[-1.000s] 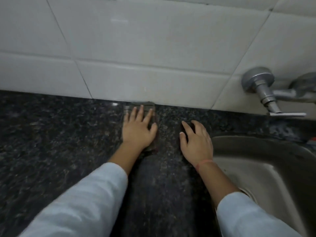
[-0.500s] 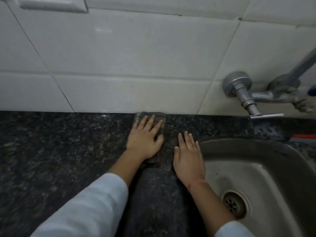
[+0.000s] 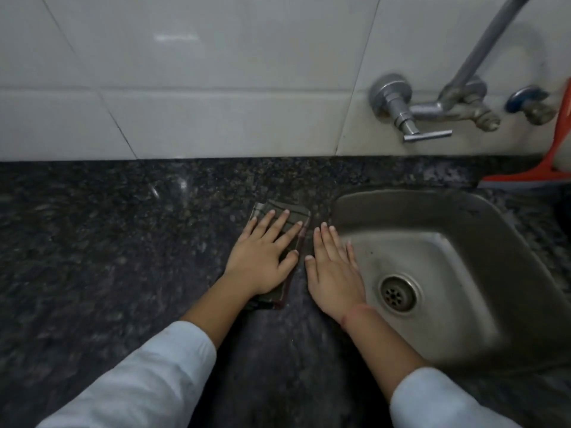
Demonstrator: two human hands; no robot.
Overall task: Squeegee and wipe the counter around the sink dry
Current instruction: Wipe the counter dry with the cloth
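A folded dark checked cloth (image 3: 293,211) lies flat on the black speckled granite counter (image 3: 108,242), just left of the steel sink (image 3: 463,304). My left hand (image 3: 262,251) presses flat on the cloth with straight, spread fingers. My right hand (image 3: 333,270) lies flat on the counter between the cloth and the sink's left rim, fingers straight. An orange squeegee (image 3: 531,177) rests on the counter behind the sink at the right edge, leaning against the wall.
White wall tiles (image 3: 216,88) rise at the counter's back edge. A metal tap with a lever handle (image 3: 414,118) and a long spout sticks out of the wall above the sink. The sink's drain (image 3: 398,293) sits close to my right wrist.
Both hands and the cloth have slid back from the wall towards me and towards the sink. My right hand has flattened from curled fingers to straight ones.
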